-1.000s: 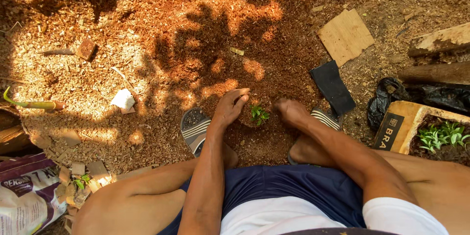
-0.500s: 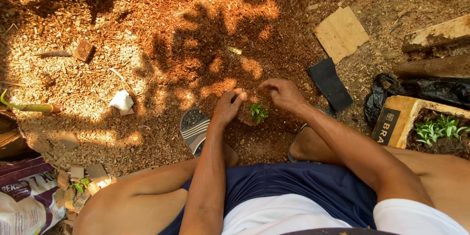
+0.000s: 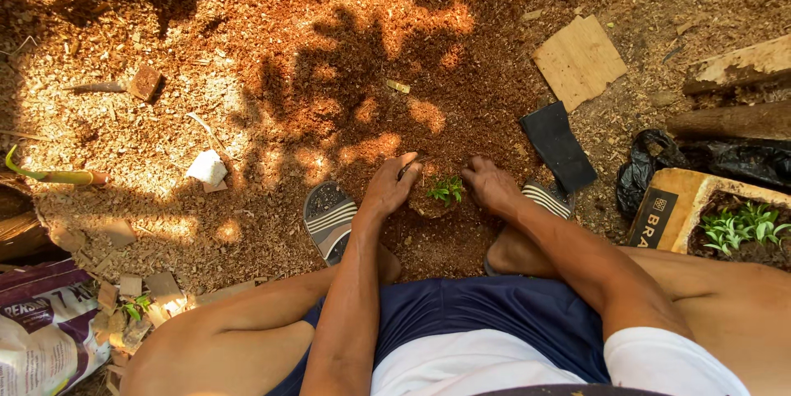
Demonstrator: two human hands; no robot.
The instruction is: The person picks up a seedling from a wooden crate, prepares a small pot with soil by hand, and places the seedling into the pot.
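Fingers (image 3: 409,172) of the left hand (image 3: 391,187) and right hand (image 3: 492,187) are curled, pressed against soil flanking a small green seedling (image 3: 446,191) on the mulch-covered ground (image 3: 280,74).

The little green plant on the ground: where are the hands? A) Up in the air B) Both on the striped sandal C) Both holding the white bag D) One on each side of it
D: the left hand and the right hand rest on the soil either side of the little green plant.

Left hand (image 3: 394,186) and right hand (image 3: 490,186) low, fingers curled, palms facing inward.
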